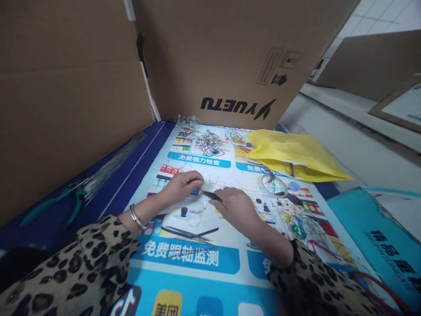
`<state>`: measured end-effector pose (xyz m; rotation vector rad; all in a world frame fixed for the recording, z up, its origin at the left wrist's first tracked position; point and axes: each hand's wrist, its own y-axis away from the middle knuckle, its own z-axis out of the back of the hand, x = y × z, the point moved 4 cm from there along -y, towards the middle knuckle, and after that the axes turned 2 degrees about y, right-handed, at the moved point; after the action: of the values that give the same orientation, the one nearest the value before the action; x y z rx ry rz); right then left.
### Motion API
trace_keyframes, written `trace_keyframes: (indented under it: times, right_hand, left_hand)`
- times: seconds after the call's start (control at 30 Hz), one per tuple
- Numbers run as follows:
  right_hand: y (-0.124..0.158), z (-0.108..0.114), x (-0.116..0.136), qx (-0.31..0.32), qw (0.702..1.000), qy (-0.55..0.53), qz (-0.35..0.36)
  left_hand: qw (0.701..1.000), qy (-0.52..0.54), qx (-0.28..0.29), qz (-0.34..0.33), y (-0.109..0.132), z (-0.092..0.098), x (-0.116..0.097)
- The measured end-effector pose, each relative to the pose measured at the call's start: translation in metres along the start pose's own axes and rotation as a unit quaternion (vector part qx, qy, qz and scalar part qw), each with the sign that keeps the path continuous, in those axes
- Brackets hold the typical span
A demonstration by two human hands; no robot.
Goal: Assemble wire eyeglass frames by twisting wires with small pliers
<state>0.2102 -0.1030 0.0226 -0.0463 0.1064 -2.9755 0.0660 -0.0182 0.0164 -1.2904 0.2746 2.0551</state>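
My right hand (pixel 238 208) grips dark, slim tweezers (pixel 211 195), their pointed end aimed left at my other hand's fingertips. Thumb and fingers of my left hand (pixel 184 186) are pinched together; what sits between them is too small to make out. Beneath and between the hands, a thin wire loop (pixel 200 211) lies near the printed sheet's surface, partly hidden by the left fingers. Several dark thin strips (pixel 187 235) are spread on the sheet just below.
Cardboard walls (pixel 210 52) rise behind and at left. Teal-handled pliers (pixel 77 206) lie beside a bundle of straight wires (pixel 112 164). Tangled wires (pixel 210 139) sit at the back. A yellow bag (pixel 296 153), a ring-shaped coil (pixel 274 185) and a turquoise bag (pixel 371 237) are on the right.
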Motion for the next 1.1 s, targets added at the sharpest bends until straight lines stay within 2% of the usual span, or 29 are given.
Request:
trace_keyframes:
  times: [0.37, 0.83, 1.1]
  right_hand:
    - [-0.0009, 0.0001, 0.0002, 0.014, 1.0, -0.003, -0.002]
    - [-0.0022, -0.0029, -0.0028, 0.009, 1.0, -0.021, 0.006]
    - [-0.0031, -0.0019, 0.0006, 0.035, 0.999, -0.005, -0.013]
  left_hand:
    - [0.998, -0.043, 0.002, -0.034, -0.0001, -0.0007, 0.0007]
    - [1.0, 0.005, -0.002, 0.022, 0.0003, -0.0015, 0.0013]
    - [1.0, 0.003, -0.001, 0.025, 0.0012, -0.0012, -0.0012]
